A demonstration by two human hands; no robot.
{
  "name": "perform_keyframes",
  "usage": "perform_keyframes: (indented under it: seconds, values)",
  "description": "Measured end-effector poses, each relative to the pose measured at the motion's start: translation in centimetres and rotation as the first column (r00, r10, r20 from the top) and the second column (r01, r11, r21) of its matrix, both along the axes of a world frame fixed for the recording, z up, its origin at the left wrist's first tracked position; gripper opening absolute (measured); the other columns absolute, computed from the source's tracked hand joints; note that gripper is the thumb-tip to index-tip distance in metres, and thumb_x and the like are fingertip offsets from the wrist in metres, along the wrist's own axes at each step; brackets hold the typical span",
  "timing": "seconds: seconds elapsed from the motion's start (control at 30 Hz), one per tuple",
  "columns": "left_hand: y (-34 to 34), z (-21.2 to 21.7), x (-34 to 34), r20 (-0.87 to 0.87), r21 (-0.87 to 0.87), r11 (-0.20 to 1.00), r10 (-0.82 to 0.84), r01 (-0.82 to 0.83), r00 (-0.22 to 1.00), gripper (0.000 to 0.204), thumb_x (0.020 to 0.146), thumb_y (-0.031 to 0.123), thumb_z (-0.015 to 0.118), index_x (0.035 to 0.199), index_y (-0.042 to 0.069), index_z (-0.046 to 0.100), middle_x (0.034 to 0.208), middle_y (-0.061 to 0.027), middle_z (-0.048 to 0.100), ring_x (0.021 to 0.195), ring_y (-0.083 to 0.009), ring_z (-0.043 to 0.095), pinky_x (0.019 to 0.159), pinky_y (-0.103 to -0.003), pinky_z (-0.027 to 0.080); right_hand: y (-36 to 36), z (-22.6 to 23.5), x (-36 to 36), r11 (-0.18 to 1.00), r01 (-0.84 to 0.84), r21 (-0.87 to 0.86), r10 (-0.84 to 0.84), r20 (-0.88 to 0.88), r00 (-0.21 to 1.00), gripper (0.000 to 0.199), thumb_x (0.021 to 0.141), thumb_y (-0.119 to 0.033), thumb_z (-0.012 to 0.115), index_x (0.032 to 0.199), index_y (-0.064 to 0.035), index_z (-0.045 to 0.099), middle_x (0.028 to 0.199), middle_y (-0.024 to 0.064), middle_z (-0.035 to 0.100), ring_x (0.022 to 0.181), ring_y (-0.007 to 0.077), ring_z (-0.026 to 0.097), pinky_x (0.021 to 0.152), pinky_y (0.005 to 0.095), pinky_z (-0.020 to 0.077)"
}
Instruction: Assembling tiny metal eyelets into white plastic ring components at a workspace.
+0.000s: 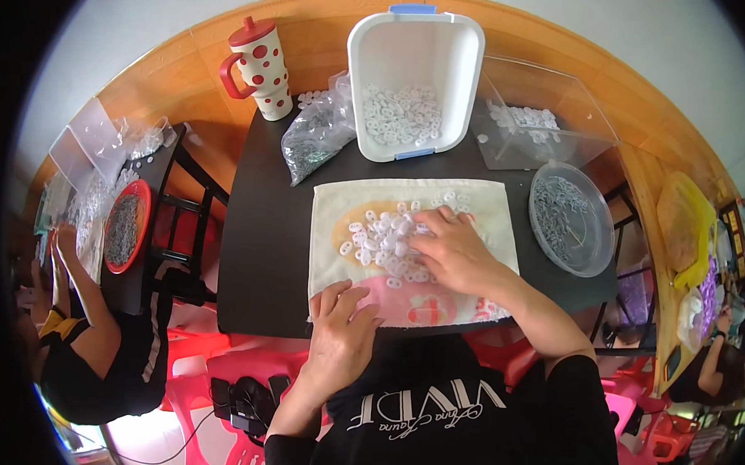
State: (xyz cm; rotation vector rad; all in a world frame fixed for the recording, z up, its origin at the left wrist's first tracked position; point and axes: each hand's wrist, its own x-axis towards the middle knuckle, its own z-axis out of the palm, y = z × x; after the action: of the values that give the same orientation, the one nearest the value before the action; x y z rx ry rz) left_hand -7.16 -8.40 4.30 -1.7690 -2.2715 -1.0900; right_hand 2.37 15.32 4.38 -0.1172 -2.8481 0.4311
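Note:
A pale cloth (340, 206) lies on the black table (264, 236). On it sits a pile of small white plastic rings (381, 233). My right hand (455, 253) lies flat on the right side of that pile, fingers spread over the rings. My left hand (343, 327) rests on the cloth's near left corner, fingers loosely curled and apart, holding nothing that I can see.
At the back stand a white tub (372, 58) of white rings, a clear bag (314, 138) of grey parts, a red-dotted cup (259, 65) and a clear box (561, 99). A round clear dish (588, 250) of grey parts sits right. Another person (94, 337) works at the left.

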Motion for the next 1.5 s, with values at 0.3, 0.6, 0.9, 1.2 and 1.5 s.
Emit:
perform_keyframes:
  seconds: [0.3,0.6,0.9,1.2,1.5]
  values:
    - [0.4,-0.5,-0.4,0.055,0.032,0.999,-0.029,0.027,0.998,0.019,0.075,0.003,0.074,0.093,0.002,0.07,0.109,-0.0137,0.064,0.11,-0.0371,0.057,0.093,-0.046,0.042,2.0,0.8,2.6,0.998,-0.008,-0.056,0.004,-0.079,0.997,0.029,0.075,-0.004,0.072,0.104,-0.0054,0.07,0.125,0.0136,0.056,0.111,0.0347,0.051,0.092,0.045,0.0412]
    - [0.6,-0.1,0.2,0.035,0.032,0.999,-0.02,0.019,0.999,0.019,0.074,0.003,0.074,0.093,0.002,0.07,0.109,-0.0136,0.064,0.11,-0.0365,0.057,0.093,-0.045,0.042,0.5,1.3,0.2,0.993,0.055,0.1,-0.059,0.036,0.998,0.015,0.076,-0.005,0.071,0.091,-0.0067,0.072,0.122,0.0125,0.057,0.111,0.0312,0.05,0.087,0.0449,0.0397]
    - [1.2,-0.3,0.6,0.065,0.072,0.997,-0.045,0.04,0.997,0.023,0.074,0.003,0.074,0.096,0.0,0.068,0.107,-0.0149,0.063,0.106,-0.0365,0.057,0.089,-0.046,0.043,-0.4,-0.1,-0.6,0.998,0.054,0.019,-0.053,-0.072,0.996,0.008,0.077,-0.002,0.068,0.085,-0.0043,0.067,0.118,0.0127,0.059,0.106,0.0309,0.053,0.086,0.0443,0.0411]
    - [4.9,-0.4,2.0,0.763,0.258,0.966,-0.196,-0.012,0.616,0.017,0.09,-0.001,0.066,0.106,-0.005,0.068,0.096,-0.0132,0.069,0.086,-0.0203,0.067,0.073,-0.03,0.053,-2.9,1.3,3.5,0.908,-0.234,-0.349,0.049,-0.466,0.884,0.017,0.076,0.002,0.068,0.088,-0.0066,0.061,0.119,0.0123,0.061,0.102,0.0321,0.057,0.085,0.045,0.045]
    - [6.9,-2.2,2.8,0.906,0.42,0.907,-0.421,0.039,0.035,0.022,0.091,-0.008,0.06,0.11,-0.004,0.07,0.092,-0.0125,0.072,0.079,-0.0203,0.07,0.07,-0.031,0.056,1.3,2.7,9.2,0.994,-0.087,-0.062,0.05,-0.452,0.891,0.024,0.074,-0.006,0.071,0.098,-0.009,0.066,0.121,0.0096,0.06,0.102,0.0277,0.059,0.083,0.0421,0.0444]
